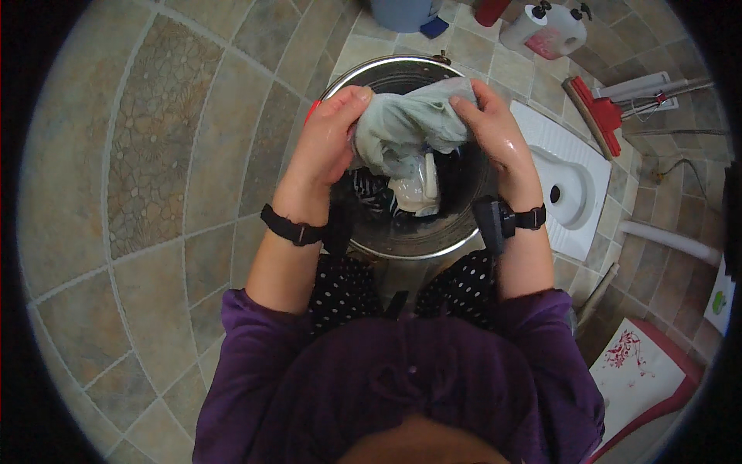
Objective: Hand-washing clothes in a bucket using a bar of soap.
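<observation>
A pale grey-green cloth [413, 120] hangs bunched between my two hands, above a round metal basin [433, 254]. My left hand [334, 130] pinches its left end between thumb and fingers. On the other side my right hand [495, 127] grips the right end, thumb on top; this hand looks wet. Below the cloth, inside the basin, a whitish scoop-like container [416, 193] with a handle is partly covered. Dark fabric with pale stripes [369, 192] lies beside it. The cloth hides the middle of the basin.
A squat toilet [568, 174] is set into the tiled floor at the right. Behind it lies a red-headed floor brush or squeegee [595, 116]. White pump bottles [545, 32] and a blue-grey bucket [406, 11] stand at the back. A white-and-red panelled object [638, 371] is near right.
</observation>
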{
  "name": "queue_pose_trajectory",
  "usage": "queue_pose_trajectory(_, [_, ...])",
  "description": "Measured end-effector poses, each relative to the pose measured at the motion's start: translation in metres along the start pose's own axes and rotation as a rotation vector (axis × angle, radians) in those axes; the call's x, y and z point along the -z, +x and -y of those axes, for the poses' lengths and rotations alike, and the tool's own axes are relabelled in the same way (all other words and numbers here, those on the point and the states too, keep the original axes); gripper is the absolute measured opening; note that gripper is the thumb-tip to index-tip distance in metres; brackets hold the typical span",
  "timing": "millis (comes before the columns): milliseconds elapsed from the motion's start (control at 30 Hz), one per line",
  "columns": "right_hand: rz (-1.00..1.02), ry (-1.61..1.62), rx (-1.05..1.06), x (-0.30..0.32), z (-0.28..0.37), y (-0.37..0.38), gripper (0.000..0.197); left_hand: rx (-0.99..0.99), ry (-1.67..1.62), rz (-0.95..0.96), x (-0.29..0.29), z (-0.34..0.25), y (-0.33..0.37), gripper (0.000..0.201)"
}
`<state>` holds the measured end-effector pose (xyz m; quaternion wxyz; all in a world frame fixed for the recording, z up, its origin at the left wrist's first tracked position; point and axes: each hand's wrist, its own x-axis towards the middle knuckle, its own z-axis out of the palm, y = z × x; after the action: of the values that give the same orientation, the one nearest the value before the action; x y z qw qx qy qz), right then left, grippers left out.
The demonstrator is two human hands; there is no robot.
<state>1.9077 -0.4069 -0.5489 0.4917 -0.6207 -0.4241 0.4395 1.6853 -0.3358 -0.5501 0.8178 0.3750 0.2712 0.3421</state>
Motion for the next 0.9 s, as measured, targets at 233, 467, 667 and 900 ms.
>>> queue_pose_trajectory(233, [0.008, -0.240, 0.037, -0.014, 0.001, -0.004, 0.030, 0.136, -0.359, 0.094, -0.002, 0.005, 0.003, 0.031])
queue_pose_trajectory(467, [0.438, -0.095, -0.038, -0.050, -0.003, -0.013, 0.026, 0.073, -0.522, 0.088, 0.009, 0.013, 0.007, 0.032])
queue_pose_trajectory(667, [0.365, 0.122, -0.061, -0.051, 0.006, -0.018, 0.022, 0.054, -0.497, -0.008, 0.014, 0.012, 0.010, 0.039])
queue_pose_trajectory(900, [0.191, -0.066, -0.014, -0.049, 0.002, -0.013, 0.017, 0.184, -0.292, 0.201, 0.013, 0.019, 0.003, 0.029])
